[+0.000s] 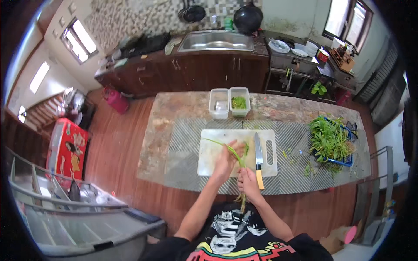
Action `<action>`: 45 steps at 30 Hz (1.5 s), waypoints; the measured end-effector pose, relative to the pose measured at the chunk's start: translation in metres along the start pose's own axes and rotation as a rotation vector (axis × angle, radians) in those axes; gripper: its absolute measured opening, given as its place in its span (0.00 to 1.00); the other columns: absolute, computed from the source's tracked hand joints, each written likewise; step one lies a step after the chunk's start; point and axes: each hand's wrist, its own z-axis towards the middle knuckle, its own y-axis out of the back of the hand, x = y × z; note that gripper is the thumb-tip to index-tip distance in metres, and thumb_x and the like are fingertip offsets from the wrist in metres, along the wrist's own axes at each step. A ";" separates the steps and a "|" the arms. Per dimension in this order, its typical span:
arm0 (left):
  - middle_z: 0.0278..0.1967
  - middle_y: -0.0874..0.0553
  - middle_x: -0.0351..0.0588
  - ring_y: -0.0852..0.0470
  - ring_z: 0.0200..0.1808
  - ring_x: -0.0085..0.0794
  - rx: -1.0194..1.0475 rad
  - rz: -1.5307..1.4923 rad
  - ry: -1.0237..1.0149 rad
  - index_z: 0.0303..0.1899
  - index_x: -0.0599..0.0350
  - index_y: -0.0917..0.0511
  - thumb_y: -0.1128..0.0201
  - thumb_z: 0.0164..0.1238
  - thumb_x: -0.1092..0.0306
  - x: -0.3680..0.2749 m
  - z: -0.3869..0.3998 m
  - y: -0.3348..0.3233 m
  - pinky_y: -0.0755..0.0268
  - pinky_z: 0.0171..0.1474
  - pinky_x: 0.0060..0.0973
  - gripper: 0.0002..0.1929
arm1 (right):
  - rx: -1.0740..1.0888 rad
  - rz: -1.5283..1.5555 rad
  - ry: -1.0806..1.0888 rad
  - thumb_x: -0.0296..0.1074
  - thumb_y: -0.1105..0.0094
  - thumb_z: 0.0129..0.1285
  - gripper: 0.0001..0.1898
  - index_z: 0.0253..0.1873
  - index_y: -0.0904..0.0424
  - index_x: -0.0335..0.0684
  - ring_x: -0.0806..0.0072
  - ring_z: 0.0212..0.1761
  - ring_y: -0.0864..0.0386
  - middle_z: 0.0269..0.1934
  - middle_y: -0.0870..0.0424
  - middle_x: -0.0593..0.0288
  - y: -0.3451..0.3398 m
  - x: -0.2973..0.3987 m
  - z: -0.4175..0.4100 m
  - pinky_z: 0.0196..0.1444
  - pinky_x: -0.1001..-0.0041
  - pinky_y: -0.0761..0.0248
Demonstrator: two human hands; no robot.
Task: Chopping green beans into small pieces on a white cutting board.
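Observation:
My right hand (249, 183) is closed around the lower stems of a green leafy plant (241, 160), whose roots hang below the fist over the table's near edge. Against the plant's upper stems is my left hand (226, 163), its fingers spread; whether they grip a stem is unclear. One long stem reaches left over the white cutting board (209, 163). A kitchen knife (258, 153) with a yellow and black handle lies on the board's right part, blade pointing away from me, handle end past the near edge. Behind the board, one clear plastic container (239, 101) holds chopped greens.
Beside that container stands another clear plastic container (219, 103). A blue basket (341, 161) heaped with leafy greens (329, 138) is on the table's right. Leaf scraps lie between it and the board. Across the floor is a counter with a steel sink (217, 41).

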 end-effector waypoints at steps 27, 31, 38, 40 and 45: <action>0.35 0.22 0.41 0.19 0.35 0.29 -0.056 0.128 -0.054 0.57 0.61 0.30 0.50 0.86 0.63 -0.012 -0.029 -0.010 0.22 0.44 0.26 0.12 | -0.075 -0.505 0.353 0.32 0.26 0.63 0.17 0.51 0.18 0.26 0.78 0.37 0.15 0.39 0.11 0.56 0.002 0.053 -0.008 0.42 0.78 0.20; 0.42 0.19 0.46 0.13 0.54 0.41 -0.104 0.077 -0.085 0.60 0.65 0.32 0.48 0.85 0.65 -0.016 -0.030 -0.014 0.18 0.59 0.31 0.14 | -0.075 -0.526 0.338 0.27 0.22 0.58 0.18 0.49 0.18 0.28 0.79 0.41 0.14 0.41 0.12 0.59 -0.015 0.046 -0.014 0.43 0.79 0.19; 0.42 0.18 0.46 0.17 0.63 0.46 -0.104 0.083 -0.032 0.60 0.63 0.32 0.48 0.85 0.67 -0.016 -0.038 -0.017 0.21 0.63 0.34 0.12 | -0.101 -0.519 0.430 0.27 0.25 0.61 0.11 0.44 0.15 0.27 0.75 0.39 0.11 0.37 0.11 0.55 -0.016 0.027 -0.013 0.45 0.77 0.17; 0.43 0.17 0.46 0.19 0.64 0.46 -0.041 0.125 -0.051 0.60 0.63 0.32 0.48 0.85 0.67 -0.011 -0.040 -0.013 0.22 0.64 0.33 0.13 | -0.136 -0.468 0.383 0.27 0.25 0.61 0.10 0.43 0.14 0.27 0.75 0.39 0.12 0.38 0.11 0.56 -0.020 0.028 -0.012 0.45 0.77 0.17; 0.52 0.15 0.52 0.22 0.69 0.45 0.036 0.190 -0.059 0.64 0.65 0.33 0.48 0.85 0.67 0.000 -0.040 -0.006 0.26 0.67 0.35 0.16 | -0.170 -0.621 0.453 0.26 0.27 0.63 0.09 0.44 0.14 0.27 0.76 0.39 0.13 0.39 0.10 0.56 -0.016 0.030 -0.009 0.45 0.77 0.19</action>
